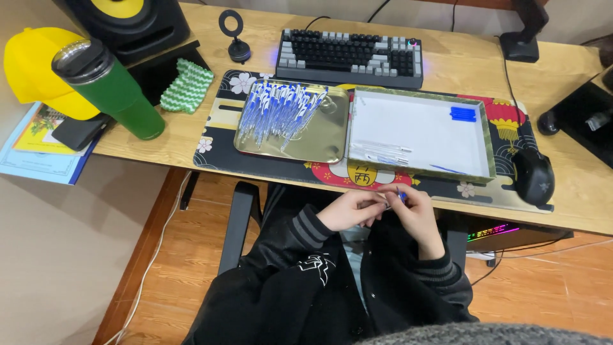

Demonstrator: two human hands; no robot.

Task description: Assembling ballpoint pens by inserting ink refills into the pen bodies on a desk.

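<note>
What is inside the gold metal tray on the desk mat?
The gold metal tray holds a heap of blue-and-white pens on its left side; its right part is bare. What lies beneath the heap is hidden.

Home office desk, keyboard (350,56), mouse (534,177), speaker (131,20), wooden floor (191,255)

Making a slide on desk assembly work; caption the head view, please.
Both hands, left hand and right hand, hold a small pen part below a tray of pens.

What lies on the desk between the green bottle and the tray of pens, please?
In the head view, a green-and-white knitted cloth lies between the green bottle and the tray of pens.
</note>
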